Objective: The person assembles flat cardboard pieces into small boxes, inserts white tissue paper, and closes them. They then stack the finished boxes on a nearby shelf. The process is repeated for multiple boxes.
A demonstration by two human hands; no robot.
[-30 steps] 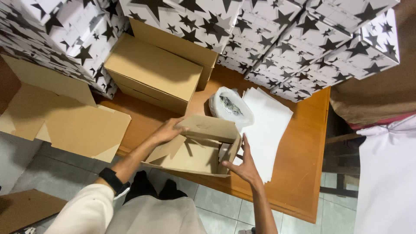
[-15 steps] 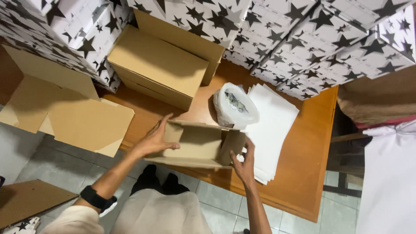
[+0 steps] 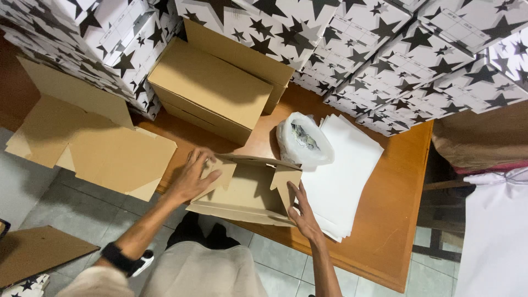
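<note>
- Since half a second ago, your left hand has slid from the folded top of the half-folded brown box onto its left flap, and the box now gapes open towards you.
- Left fingers lie spread and flat, pressing that flap down – nothing is gripped.
- Your right hand rests at the box's right end, fingers extended against the upright flap – open too, not clenched.
- That box sits at the counter's near edge, directly between your hands, its long axis running left to right.
- Both hands touch it; neither is nearer.
- Just beyond lie a white plastic bag and a stack of white sheets.
</note>
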